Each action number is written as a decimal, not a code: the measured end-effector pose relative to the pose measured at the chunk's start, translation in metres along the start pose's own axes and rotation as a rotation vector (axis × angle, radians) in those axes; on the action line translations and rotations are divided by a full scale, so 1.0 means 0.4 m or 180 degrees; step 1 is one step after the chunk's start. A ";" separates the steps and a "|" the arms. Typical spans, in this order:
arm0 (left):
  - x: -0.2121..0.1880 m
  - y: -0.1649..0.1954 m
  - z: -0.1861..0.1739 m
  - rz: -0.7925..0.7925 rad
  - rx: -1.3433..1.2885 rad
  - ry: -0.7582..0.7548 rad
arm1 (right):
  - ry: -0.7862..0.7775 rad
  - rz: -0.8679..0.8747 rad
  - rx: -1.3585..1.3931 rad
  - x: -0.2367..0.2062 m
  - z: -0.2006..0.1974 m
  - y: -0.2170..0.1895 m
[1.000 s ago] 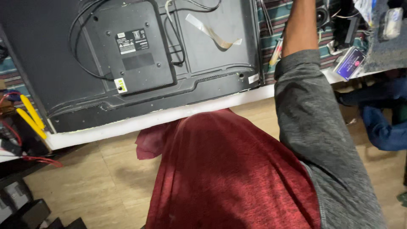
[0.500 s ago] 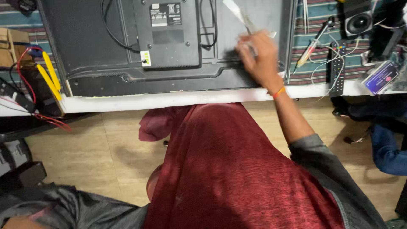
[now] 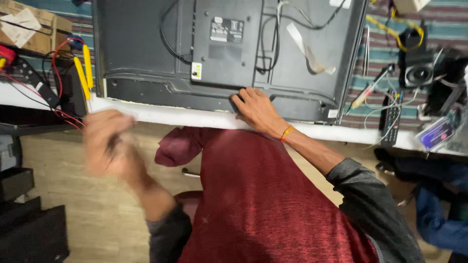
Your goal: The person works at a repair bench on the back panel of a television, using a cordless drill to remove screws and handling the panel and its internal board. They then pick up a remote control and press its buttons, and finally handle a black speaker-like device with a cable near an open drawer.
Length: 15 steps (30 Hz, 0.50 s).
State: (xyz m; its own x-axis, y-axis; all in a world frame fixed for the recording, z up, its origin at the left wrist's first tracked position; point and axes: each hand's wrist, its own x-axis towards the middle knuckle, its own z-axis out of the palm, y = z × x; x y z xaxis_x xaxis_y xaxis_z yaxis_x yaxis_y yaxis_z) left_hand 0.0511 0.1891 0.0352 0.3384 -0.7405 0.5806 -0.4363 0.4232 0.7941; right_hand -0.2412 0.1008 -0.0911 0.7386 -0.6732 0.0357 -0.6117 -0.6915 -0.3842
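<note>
- A brown cardboard box (image 3: 29,27) sits left of the television, at the far end of the desk (image 3: 170,117).
- Two yellow probes (image 3: 83,73) with red wires lie just beside the television's left edge.
- The left hand (image 3: 105,143) hangs in front of the desk, below the television's left corner. It is blurred, so I cannot tell whether it is open or gripping anything.
- The television (image 3: 146,48), a flat black set, lies face down on the desk with its back panel and cables showing.
- The right hand (image 3: 256,109) rests open on the television's lower edge, fingers spread against the panel, holding nothing. It seems to be steadying the set.
- A loose white ribbon cable (image 3: 307,48) lies on the television's back, above that hand.
- A pen-like tool (image 3: 370,87), a black remote (image 3: 390,119) and a small speaker (image 3: 419,75) lie right of the television.
- In my judgement, any work on the back panel calls for a steady, free left hand.
</note>
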 end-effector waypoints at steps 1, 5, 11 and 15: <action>-0.036 -0.078 0.031 -0.0588 0.0382 0.0277 | -0.0064 -0.0084 0.0071 0.009 -0.003 0.011; -0.240 -0.287 0.100 -0.1962 0.0436 0.2074 | -0.0507 -0.0163 0.0223 0.056 -0.050 0.012; -0.228 -0.277 0.235 -0.3097 -0.3245 0.1475 | -0.0366 -0.0074 0.0255 0.136 -0.320 -0.022; 0.003 -0.123 0.274 -0.2325 -0.4020 0.0551 | -0.0425 -0.0054 -0.0020 0.214 -0.603 0.040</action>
State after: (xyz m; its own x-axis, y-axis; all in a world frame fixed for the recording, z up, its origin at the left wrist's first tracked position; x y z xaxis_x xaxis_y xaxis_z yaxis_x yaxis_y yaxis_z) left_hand -0.0184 0.1104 -0.0229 0.2921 -0.9539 -0.0685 0.8438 0.2233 0.4880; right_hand -0.2559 -0.0311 0.1282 0.7798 -0.6207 -0.0811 -0.6002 -0.7046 -0.3786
